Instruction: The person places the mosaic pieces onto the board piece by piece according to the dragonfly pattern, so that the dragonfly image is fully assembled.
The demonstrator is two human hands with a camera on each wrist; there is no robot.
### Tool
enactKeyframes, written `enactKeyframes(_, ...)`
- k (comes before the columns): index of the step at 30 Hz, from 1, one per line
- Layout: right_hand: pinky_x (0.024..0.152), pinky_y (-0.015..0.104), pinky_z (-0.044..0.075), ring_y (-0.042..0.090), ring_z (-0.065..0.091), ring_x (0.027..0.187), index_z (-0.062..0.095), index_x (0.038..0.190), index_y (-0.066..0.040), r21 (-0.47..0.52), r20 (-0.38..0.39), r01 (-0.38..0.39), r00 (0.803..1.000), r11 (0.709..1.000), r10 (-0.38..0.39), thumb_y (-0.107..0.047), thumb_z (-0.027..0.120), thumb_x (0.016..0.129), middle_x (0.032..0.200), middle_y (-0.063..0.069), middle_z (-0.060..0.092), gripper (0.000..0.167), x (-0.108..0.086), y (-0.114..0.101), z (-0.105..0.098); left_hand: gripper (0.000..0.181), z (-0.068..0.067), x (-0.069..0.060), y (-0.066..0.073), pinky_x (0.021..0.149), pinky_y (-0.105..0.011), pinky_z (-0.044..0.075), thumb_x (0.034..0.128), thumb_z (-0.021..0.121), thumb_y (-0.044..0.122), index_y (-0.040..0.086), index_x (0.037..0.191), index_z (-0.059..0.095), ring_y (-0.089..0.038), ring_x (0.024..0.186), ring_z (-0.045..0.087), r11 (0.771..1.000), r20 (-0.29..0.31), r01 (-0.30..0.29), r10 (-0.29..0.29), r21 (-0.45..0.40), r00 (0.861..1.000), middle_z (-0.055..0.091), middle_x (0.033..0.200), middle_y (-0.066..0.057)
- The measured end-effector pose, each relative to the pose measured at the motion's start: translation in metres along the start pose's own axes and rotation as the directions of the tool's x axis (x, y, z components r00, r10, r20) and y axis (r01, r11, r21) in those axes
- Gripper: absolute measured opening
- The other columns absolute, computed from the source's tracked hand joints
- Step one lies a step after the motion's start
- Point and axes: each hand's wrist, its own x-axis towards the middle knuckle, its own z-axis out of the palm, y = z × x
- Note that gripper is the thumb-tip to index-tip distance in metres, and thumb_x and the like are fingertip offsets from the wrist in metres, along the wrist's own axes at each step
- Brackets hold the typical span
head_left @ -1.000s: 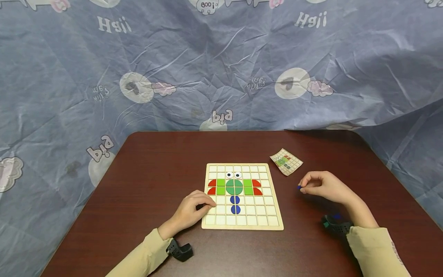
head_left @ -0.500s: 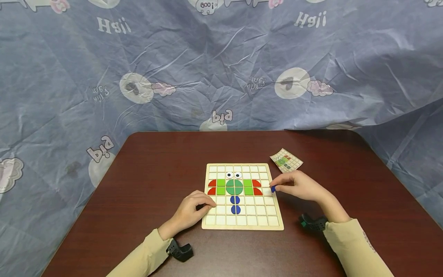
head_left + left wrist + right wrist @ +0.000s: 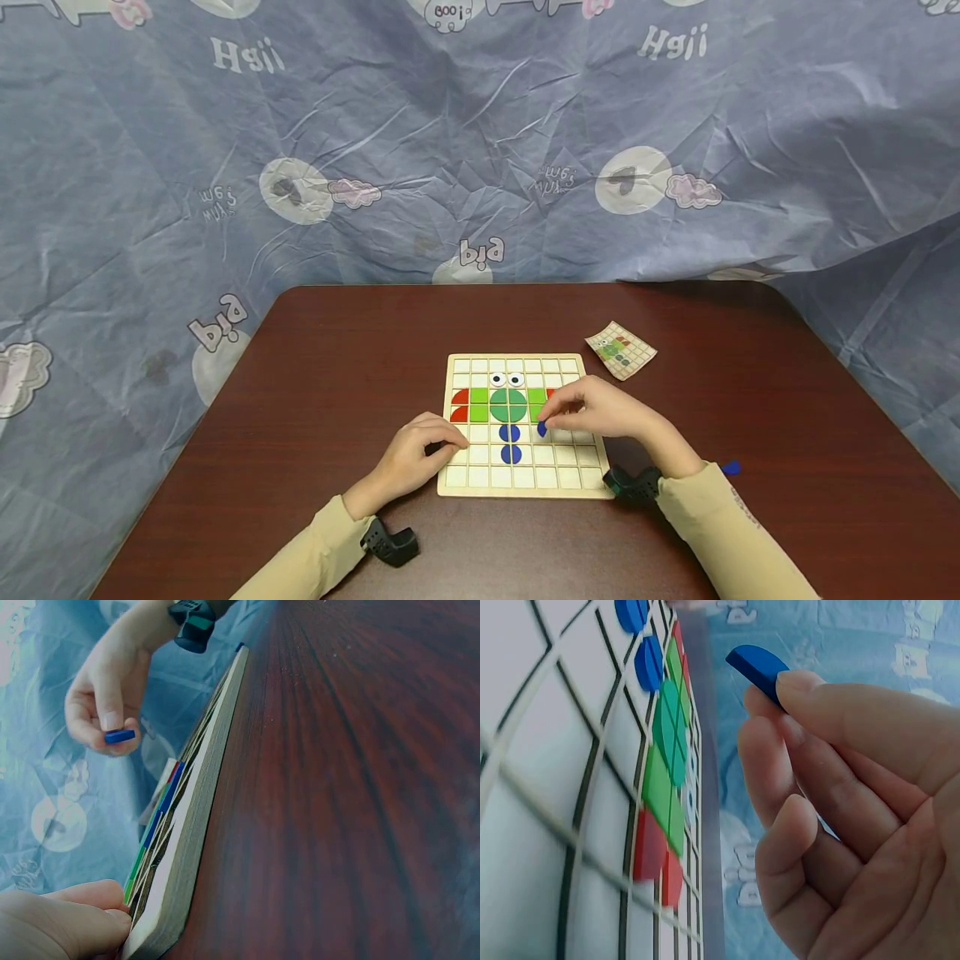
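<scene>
Between thumb and index finger my right hand (image 3: 611,408) pinches a blue half-circle tile (image 3: 756,666), held above the right half of a wooden grid board (image 3: 566,477). My left hand (image 3: 414,452) rests its loosely bent fingers on the board's left edge; the left wrist view shows the fingertips (image 3: 112,922) touching its face. Set in the grid are white eye tiles (image 3: 506,380), a green circle (image 3: 507,406) of several pieces, light green squares (image 3: 478,405), red quarter-round tiles (image 3: 459,405) and blue rounds (image 3: 510,444). My right hand partly hides the red tiles at right.
Behind the board, to the right, lies a small pattern card (image 3: 621,350) with a similar coloured figure. Another blue tile (image 3: 731,468) is on the dark wooden table (image 3: 360,333) beside my right sleeve. A blue printed cloth (image 3: 450,167) hangs behind the table.
My right hand has moved left from beside the board to above it, carrying the blue half-circle tile. The blue tile on the table now shows past the sleeve. The left hand stays still.
</scene>
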Motion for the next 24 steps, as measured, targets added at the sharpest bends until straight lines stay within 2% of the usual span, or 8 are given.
enactKeyframes(6, 0.061, 0.023, 0.052, 0.006, 0.059, 0.07, 0.074, 0.095, -0.007, 0.036, 0.052, 0.008, 0.999, 0.999, -0.01, -0.011, 0.067, 0.087, 0.087, -0.001, 0.07, 0.011, 0.015, -0.007, 0.014, 0.015, 0.0, 0.0, 0.0, 0.081, -0.029, 0.049, 0.084, 0.067, 0.005, 0.017, 0.09, 0.074, -0.011, 0.092, 0.057, 1.0, 0.003, 0.002, -0.002, 0.002, 1.0, 0.068, 0.092, 0.01)
enactKeyframes(10, 0.057, 0.021, 0.048, 0.006, 0.054, 0.065, 0.074, 0.096, -0.007, 0.041, 0.086, -0.011, 0.996, 0.999, 0.007, -0.012, 0.066, 0.088, 0.086, 0.0, 0.071, 0.012, 0.022, -0.012, 0.022, 0.015, 0.0, 0.0, 0.0, 0.081, -0.029, 0.05, 0.0841, 0.067, 0.005, 0.017, 0.09, 0.074, -0.01, 0.092, 0.057, 1.0, 0.002, 0.006, -0.006, 0.001, 1.0, 0.068, 0.092, 0.011)
enactKeyframes(16, 0.058, 0.021, 0.049, 0.004, 0.054, 0.067, 0.075, 0.093, -0.009, 0.026, 0.105, 0.023, 0.994, 0.999, -0.025, -0.012, 0.068, 0.087, 0.085, -0.001, 0.071, 0.01, 0.027, -0.012, 0.034, 0.016, 0.0, 0.0, 0.0, 0.081, -0.028, 0.05, 0.0835, 0.068, 0.005, 0.018, 0.09, 0.074, -0.01, 0.092, 0.057, 1.0, 0.004, 0.012, -0.012, 0.008, 1.0, 0.068, 0.092, 0.011)
enactKeyframes(24, 0.063, 0.021, 0.051, 0.002, 0.058, 0.071, 0.075, 0.092, -0.012, 0.028, 0.15, 0.016, 0.989, 0.999, -0.02, -0.011, 0.067, 0.087, 0.083, -0.006, 0.07, 0.009, 0.029, -0.01, 0.045, 0.016, 0.0, 0.001, 0.0, 0.082, -0.028, 0.049, 0.0834, 0.067, 0.004, 0.017, 0.09, 0.074, -0.01, 0.092, 0.058, 1.0, 0.004, -0.013, 0.013, 0.016, 1.0, 0.068, 0.092, 0.01)
